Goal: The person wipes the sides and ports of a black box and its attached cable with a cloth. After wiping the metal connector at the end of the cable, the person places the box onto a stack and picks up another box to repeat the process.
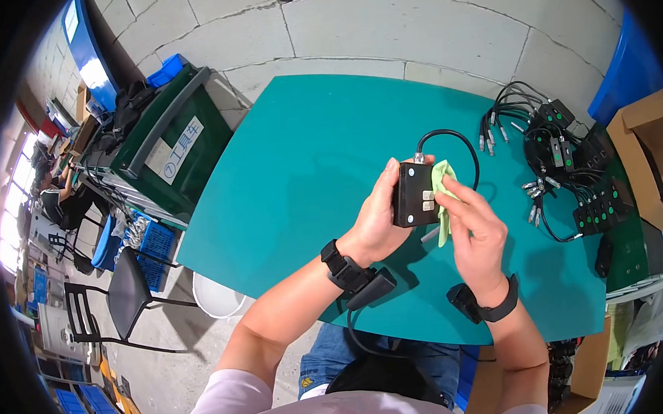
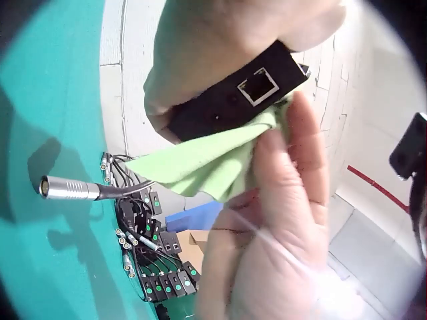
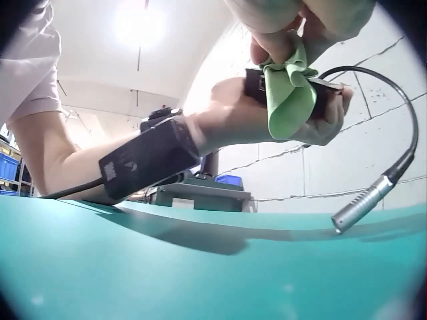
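Observation:
My left hand (image 1: 376,223) grips a black box (image 1: 414,196) above the green table. The box carries small white labels, and a network socket (image 2: 258,87) shows in one end of it in the left wrist view. From the box a black cable (image 1: 461,136) loops away to a silver round connector (image 3: 363,205), which hangs over the table. With thumb and fingers my right hand (image 1: 477,226) pinches a light green cloth (image 1: 441,195) against the side of the box. Part of the cloth droops below the fingers (image 2: 277,170).
Several black boxes with green dots (image 1: 601,208) and their cables lie at the table's right side. A cardboard box (image 1: 644,156) stands beyond them. To the left are a green cabinet (image 1: 173,147) and a black chair (image 1: 128,293). A block wall (image 1: 354,36) borders the table (image 1: 306,134).

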Available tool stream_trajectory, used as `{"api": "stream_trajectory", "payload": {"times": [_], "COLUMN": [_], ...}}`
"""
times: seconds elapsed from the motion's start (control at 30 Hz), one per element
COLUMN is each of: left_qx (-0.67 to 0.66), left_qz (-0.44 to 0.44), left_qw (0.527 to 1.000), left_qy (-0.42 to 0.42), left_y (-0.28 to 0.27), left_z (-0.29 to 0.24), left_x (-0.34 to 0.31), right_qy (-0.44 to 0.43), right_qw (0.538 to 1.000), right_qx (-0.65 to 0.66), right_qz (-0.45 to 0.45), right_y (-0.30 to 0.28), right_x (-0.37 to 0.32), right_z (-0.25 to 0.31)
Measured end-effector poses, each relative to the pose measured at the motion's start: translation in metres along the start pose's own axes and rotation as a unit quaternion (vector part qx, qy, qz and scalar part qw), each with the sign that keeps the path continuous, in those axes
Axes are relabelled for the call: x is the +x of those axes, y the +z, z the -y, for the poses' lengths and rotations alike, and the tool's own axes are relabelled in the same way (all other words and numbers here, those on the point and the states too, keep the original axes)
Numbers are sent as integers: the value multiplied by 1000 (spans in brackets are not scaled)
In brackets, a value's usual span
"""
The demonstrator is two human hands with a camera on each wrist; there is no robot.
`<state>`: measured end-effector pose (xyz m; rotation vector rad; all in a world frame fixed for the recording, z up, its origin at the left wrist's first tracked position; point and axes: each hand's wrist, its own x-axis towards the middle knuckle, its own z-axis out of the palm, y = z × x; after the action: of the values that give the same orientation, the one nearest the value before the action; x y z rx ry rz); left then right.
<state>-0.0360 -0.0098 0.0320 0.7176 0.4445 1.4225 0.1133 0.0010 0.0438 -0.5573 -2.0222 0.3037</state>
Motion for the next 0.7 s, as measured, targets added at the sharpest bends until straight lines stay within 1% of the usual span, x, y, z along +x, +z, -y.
{"api": "stream_trajectory", "payload": {"times": [0.07, 0.1, 0.13, 0.2, 0.27, 0.3, 0.33, 0.4, 0.43, 0.47, 0.5, 0.53, 0.6, 0.67, 0.7], "left_qx": [-12, 0, 15, 16, 27, 32, 30, 104, 104, 170, 234, 233, 273, 274, 276], "left_qz": [-12, -10, -30, -8, 7, 35, 28, 20, 23, 7, -9, -9, -21, -26, -31], "left_qw": [1000, 1000, 999, 999, 999, 999, 999, 994, 994, 985, 971, 971, 961, 959, 958], "left_qy": [-11, -17, -24, -31, -32, -22, -13, 6, 5, 29, 54, 55, 50, 59, 68], "left_y": [1, -1, 1, -1, 0, -5, -4, -4, -2, 0, 2, 5, 10, 11, 12], "left_z": [-1, -3, -6, -4, -2, 1, 2, -2, -4, -5, -7, -10, -14, -14, -14], "left_x": [-1, 1, 0, 0, -2, -1, -2, -5, -5, -5, -6, -7, -9, -9, -8], "right_qy": [-17, -58, -65, -65, -11, 58, 108, 172, 171, 231, 287, 287, 318, 326, 329], "right_qw": [1000, 998, 996, 996, 1000, 997, 991, 969, 969, 929, 872, 873, 832, 827, 805], "right_qx": [0, 14, 56, 60, 7, 24, 59, 171, 169, 281, 388, 387, 441, 445, 481], "right_qz": [-1, 21, 30, 22, -20, -33, -44, -57, -60, -69, -75, -74, -116, -109, -108], "right_y": [1, 3, 7, 6, 2, -2, -5, -5, -7, -9, -11, -11, -13, -15, -15], "right_x": [1, -1, -2, -1, 0, 1, 2, 0, -1, -2, -2, -1, 3, 4, 4], "right_z": [1, 7, 12, 9, 0, -3, -7, -21, -23, -25, -26, -26, -24, -23, -22]}}
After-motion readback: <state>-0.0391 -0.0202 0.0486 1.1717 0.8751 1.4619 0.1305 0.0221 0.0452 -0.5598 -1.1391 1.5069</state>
